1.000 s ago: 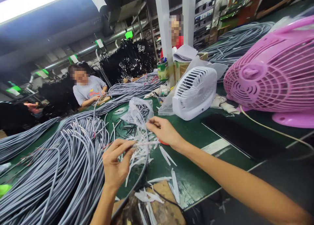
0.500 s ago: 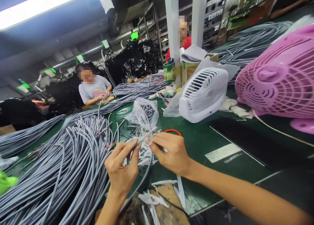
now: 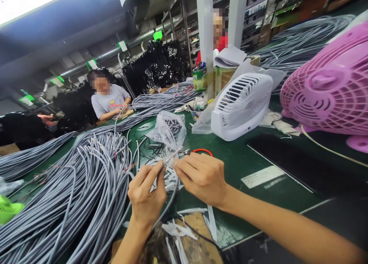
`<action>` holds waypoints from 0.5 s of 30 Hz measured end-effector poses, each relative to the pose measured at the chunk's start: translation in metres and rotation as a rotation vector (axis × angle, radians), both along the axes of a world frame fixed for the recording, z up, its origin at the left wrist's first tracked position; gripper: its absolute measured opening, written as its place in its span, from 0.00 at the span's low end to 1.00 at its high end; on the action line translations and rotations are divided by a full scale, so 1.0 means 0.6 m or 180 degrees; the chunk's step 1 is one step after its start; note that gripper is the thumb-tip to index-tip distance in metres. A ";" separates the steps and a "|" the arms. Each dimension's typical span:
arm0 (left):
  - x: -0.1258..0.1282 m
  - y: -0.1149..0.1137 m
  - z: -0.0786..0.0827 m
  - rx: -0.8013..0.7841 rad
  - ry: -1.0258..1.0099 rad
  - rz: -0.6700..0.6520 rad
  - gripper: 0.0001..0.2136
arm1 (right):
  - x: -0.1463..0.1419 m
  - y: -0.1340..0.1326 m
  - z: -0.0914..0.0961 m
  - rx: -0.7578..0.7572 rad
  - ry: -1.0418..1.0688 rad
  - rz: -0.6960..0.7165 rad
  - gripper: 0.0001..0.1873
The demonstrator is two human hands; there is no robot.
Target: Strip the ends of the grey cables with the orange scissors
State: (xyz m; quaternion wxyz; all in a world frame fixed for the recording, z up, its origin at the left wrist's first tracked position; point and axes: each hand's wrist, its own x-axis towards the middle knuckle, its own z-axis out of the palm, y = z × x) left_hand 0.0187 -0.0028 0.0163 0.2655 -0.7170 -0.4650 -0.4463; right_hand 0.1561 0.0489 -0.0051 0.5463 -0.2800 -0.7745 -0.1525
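Note:
My left hand (image 3: 147,193) is closed in a pinch around the end of a grey cable (image 3: 171,202), whose length curves down below the hands. Pale, stripped wires (image 3: 174,154) stick out past my left fingertips, pointing up and right. Close beside it, my right hand (image 3: 201,177) is also closed, pinching thin, whitish wrapping at the cable end; its edges are hard to make out. Under the hands lie white strips (image 3: 170,175) of wrapping. Just beyond the right knuckles shows a tool with a red-orange handle (image 3: 202,151), partly hidden.
A large bundle of grey cables (image 3: 94,187) fills the left. Ahead is a clear bag (image 3: 169,129) of short dark pieces. A white fan (image 3: 243,106), a pink fan (image 3: 324,83) and a black mat (image 3: 287,164) stand right. A brown block (image 3: 198,237) is below. Two people sit across.
My right hand has moved slightly, its fingers closing in more over the wrapping at the cable end. My left hand keeps its pinch. The view has shifted a little.

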 end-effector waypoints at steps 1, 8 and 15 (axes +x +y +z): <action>0.001 0.000 -0.001 -0.0026 -0.0025 -0.0008 0.09 | -0.001 0.000 -0.001 -0.0042 0.0026 0.0036 0.17; 0.011 0.003 -0.016 -0.0356 -0.0180 -0.0124 0.06 | -0.007 0.003 -0.002 -0.1605 0.0705 0.1106 0.17; 0.011 0.001 -0.013 -0.0531 -0.0374 -0.0092 0.05 | 0.000 0.009 0.011 -0.2572 0.1444 0.1720 0.19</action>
